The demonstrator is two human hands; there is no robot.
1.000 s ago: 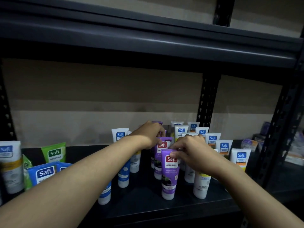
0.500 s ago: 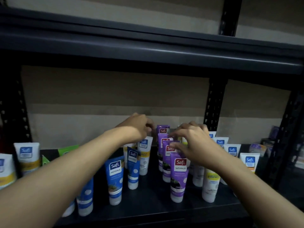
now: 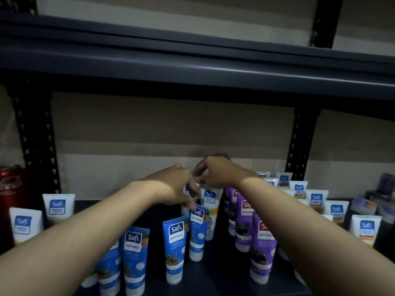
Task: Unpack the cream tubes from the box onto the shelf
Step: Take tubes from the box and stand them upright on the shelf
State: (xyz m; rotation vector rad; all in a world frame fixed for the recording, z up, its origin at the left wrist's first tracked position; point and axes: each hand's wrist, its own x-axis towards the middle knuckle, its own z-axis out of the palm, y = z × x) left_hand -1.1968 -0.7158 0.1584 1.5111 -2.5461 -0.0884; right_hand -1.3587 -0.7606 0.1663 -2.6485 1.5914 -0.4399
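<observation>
Many Safi cream tubes stand cap-down on the dark shelf point(image 3: 215, 280). A row of blue tubes point(image 3: 175, 248) runs from front left toward the middle, and purple tubes point(image 3: 263, 248) stand to their right. My left hand point(image 3: 177, 186) reaches in, its bent fingers resting on the top of the rearmost blue tube point(image 3: 197, 231); I cannot tell whether it grips it. Just behind, my right hand point(image 3: 215, 171) pinches the top edge of a white tube point(image 3: 210, 201). No box is in view.
More white tubes stand at the right point(image 3: 365, 229) and at the left point(image 3: 58, 207). A red Coca-Cola can point(image 3: 10, 184) sits at far left. The upper shelf board point(image 3: 192, 67) hangs low overhead, with black uprights point(image 3: 301, 146) at the back.
Both hands have moved left and further back, off the purple tubes. The right hand now pinches a white tube and the left rests on the blue row. The view has shifted left.
</observation>
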